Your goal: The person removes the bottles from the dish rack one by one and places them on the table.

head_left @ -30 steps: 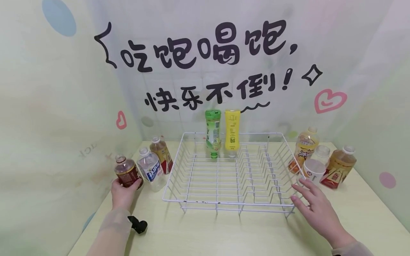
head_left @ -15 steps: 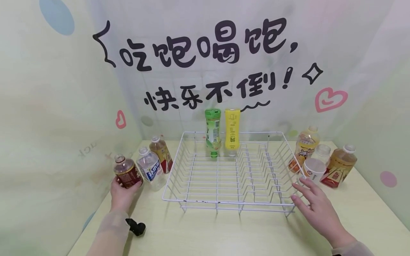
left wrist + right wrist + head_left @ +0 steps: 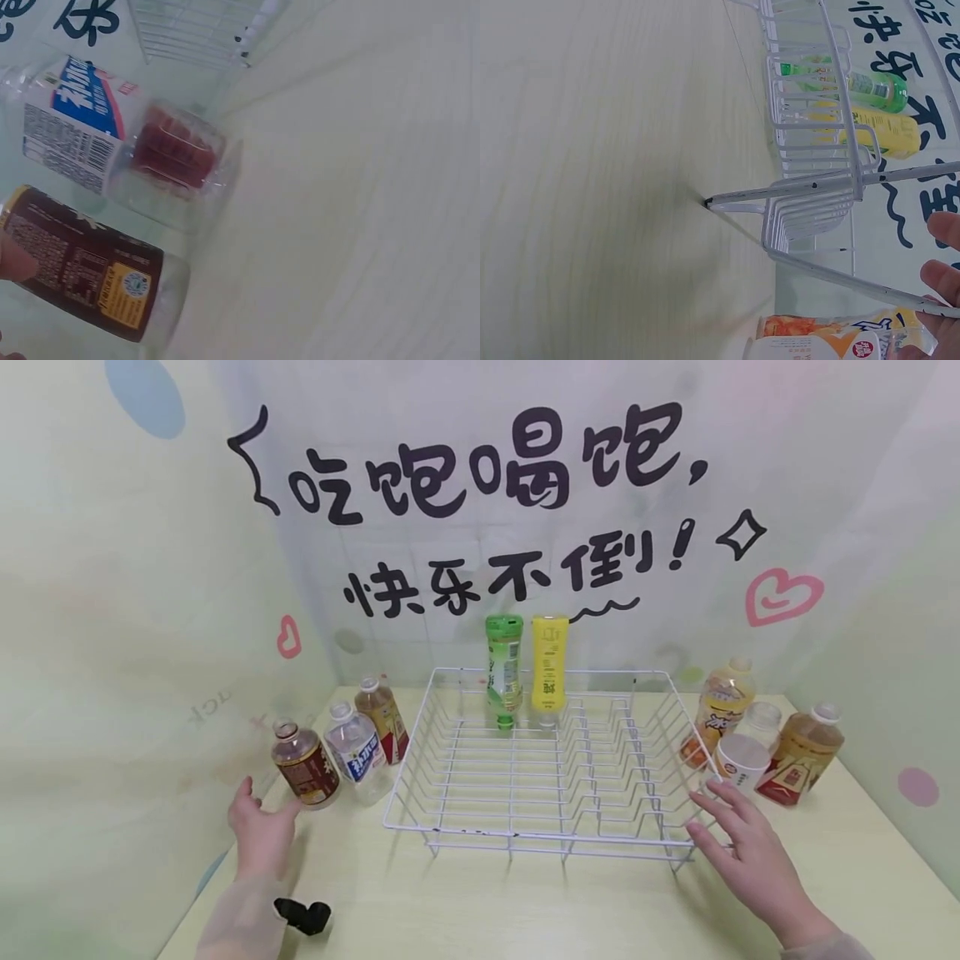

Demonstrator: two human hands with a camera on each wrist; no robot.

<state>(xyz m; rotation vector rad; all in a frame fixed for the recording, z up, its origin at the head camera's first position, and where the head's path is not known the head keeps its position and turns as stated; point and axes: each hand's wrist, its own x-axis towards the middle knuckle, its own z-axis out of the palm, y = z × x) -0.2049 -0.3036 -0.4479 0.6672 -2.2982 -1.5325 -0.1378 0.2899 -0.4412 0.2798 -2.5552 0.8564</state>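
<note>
A squat bottle with a dark red-brown label [image 3: 307,770] stands at the left of the table. My left hand [image 3: 262,831] is just in front of and left of it, thumb and fingers spread, holding nothing. In the left wrist view a fingertip [image 3: 15,259] overlaps the bottle's label; whether it touches cannot be told. My right hand [image 3: 757,860] is at the front right corner of the white wire dish rack [image 3: 495,833], with loosely extended fingers against the rim. Inside the rack, a green bottle [image 3: 504,672] and a yellow bottle [image 3: 550,668] stand upside down at the back.
Beside the dark-labelled bottle are a clear bottle with a blue label [image 3: 362,760] and a red-and-gold one [image 3: 382,718]. Right of the rack stand an orange-labelled bottle [image 3: 720,710], a white-labelled one [image 3: 742,760] and a tea-coloured one [image 3: 798,756]. Printed cloth walls [image 3: 450,643] enclose the table.
My left hand has let go of the dark-labelled bottle and drawn back toward the lower left. That bottle stays standing in place. The right hand remains at the rack's corner.
</note>
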